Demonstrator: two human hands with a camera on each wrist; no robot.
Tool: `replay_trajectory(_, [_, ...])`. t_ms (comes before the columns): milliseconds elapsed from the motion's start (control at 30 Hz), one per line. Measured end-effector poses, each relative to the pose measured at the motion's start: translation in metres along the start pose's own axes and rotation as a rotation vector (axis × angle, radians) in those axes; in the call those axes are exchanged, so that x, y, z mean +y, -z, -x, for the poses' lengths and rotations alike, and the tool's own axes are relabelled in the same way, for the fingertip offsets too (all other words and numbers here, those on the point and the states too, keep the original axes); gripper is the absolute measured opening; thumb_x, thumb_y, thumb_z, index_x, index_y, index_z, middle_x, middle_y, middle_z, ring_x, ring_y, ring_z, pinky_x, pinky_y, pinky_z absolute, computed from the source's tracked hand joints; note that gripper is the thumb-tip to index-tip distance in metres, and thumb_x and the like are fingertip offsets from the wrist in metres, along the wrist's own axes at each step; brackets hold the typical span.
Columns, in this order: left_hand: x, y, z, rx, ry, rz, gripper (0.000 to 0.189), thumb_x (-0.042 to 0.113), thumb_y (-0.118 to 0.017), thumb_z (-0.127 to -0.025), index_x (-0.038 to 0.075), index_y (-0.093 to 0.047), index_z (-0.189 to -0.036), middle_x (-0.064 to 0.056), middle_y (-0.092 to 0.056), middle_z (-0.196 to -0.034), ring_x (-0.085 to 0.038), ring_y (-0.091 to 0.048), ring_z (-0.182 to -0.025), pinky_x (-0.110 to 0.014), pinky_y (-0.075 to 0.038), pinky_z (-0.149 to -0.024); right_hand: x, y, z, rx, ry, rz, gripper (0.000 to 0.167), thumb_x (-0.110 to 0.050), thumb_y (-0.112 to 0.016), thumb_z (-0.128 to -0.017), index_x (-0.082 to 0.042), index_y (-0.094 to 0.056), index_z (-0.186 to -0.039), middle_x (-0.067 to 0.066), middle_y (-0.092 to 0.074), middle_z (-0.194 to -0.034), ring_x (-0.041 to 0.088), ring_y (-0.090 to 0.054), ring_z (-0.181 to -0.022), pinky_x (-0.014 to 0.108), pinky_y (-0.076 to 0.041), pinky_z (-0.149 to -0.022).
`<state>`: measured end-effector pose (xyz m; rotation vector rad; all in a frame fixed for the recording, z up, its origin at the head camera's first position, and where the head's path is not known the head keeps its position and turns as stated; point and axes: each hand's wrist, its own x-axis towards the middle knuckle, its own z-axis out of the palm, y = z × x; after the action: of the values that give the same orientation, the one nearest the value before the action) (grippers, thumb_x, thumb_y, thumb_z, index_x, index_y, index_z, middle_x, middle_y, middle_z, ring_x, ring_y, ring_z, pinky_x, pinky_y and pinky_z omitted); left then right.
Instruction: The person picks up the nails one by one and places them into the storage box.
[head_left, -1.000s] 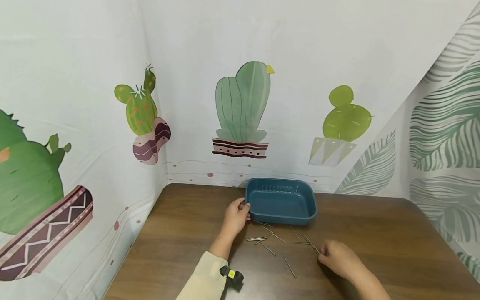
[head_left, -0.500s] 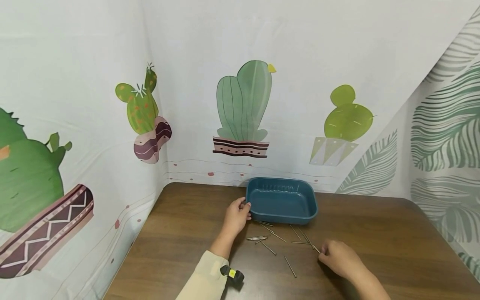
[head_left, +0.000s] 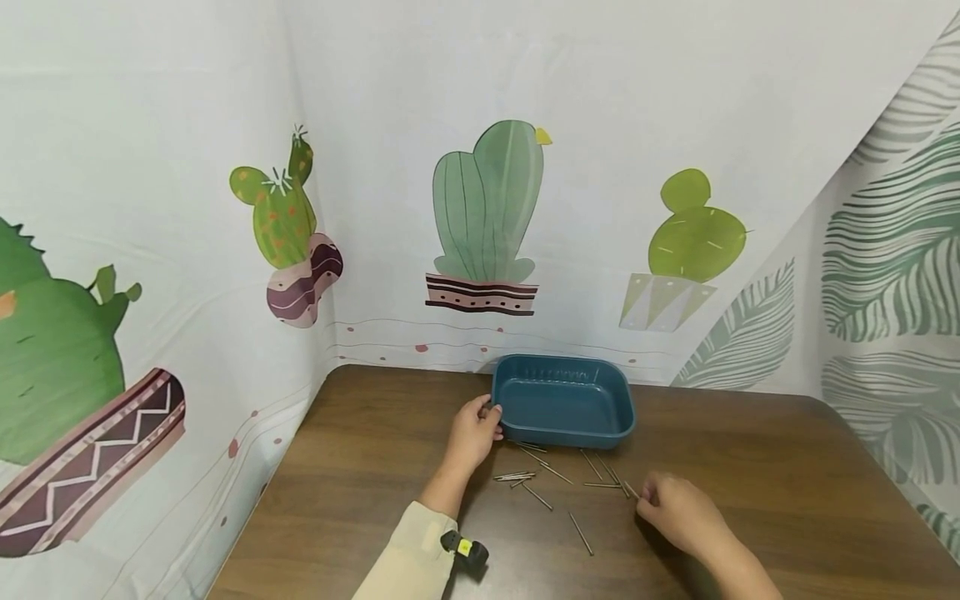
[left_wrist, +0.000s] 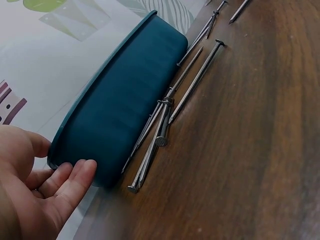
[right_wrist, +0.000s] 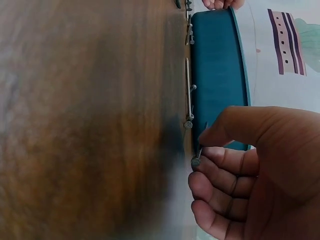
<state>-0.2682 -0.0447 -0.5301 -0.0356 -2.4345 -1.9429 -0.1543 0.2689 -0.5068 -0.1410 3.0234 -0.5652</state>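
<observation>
A deep teal plastic tray (head_left: pixel 566 439) stands at the back of the wooden table. At its left end my left hand (head_left: pixel 471 435) grips the rim, thumb at the edge and fingers (left_wrist: pixel 75 185) against the outer wall. My right hand (head_left: pixel 681 515), lower right of the tray, pinches a steel nail (head_left: pixel 632 491) between thumb and fingers. The head of that nail (right_wrist: pixel 195 162) shows below the thumb in the right wrist view; part of its shank is hidden. Several loose nails (left_wrist: pixel 197 82) lie in front of the tray, some crossing each other.
One nail (head_left: pixel 581 534) lies apart, nearer the front of the table (head_left: pixel 337 500). A white cloth with printed cacti (head_left: pixel 487 208) hangs right behind the table and along its left side. A black strap with a camera (head_left: pixel 467 550) sits at the left sleeve.
My right hand has risen slightly, and the pinched nail has moved up with it, away from the nails beside it. The left hand and the tray have stayed in place.
</observation>
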Motion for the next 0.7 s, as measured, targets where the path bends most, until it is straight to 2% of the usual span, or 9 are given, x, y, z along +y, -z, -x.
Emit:
replay_trajectory(167, [0.001, 0.0, 0.001, -0.001, -0.01, -0.003, 0.046, 0.017, -0.059, -0.101, -0.009, -0.052, -0.139, -0.015, -0.062, -0.093, -0.024, -0.072, -0.071, -0.036, -0.063, -0.067, -0.001, 0.0, 0.0, 0.048, 0.024, -0.002, 0.012, -0.016, -0.071, -0.083, -0.015, -0.059, -0.084, -0.004, -0.054, -0.077, 0.012, -0.048, -0.068, 0.03, -0.04, -0.06])
replay_trajectory(367, [0.003, 0.001, 0.002, -0.003, 0.001, 0.001, 0.046, 0.016, -0.058, -0.102, -0.01, -0.052, -0.139, -0.015, -0.063, -0.092, -0.028, -0.072, -0.072, -0.038, -0.063, -0.068, -0.004, 0.001, -0.002, 0.122, 0.07, -0.005, 0.013, -0.016, -0.073, -0.084, -0.014, -0.061, -0.087, -0.004, -0.058, -0.082, 0.01, -0.051, -0.072, 0.031, -0.045, -0.062])
replay_trajectory(700, [0.004, 0.002, 0.003, -0.002, 0.005, -0.005, 0.046, 0.016, -0.059, -0.101, -0.009, -0.052, -0.139, -0.016, -0.063, -0.093, -0.03, -0.073, -0.074, -0.037, -0.063, -0.069, -0.012, 0.0, -0.011, 0.321, 0.143, -0.028, 0.012, -0.011, -0.074, -0.083, -0.015, -0.063, -0.086, -0.003, -0.061, -0.083, 0.01, -0.058, -0.074, 0.034, -0.051, -0.065])
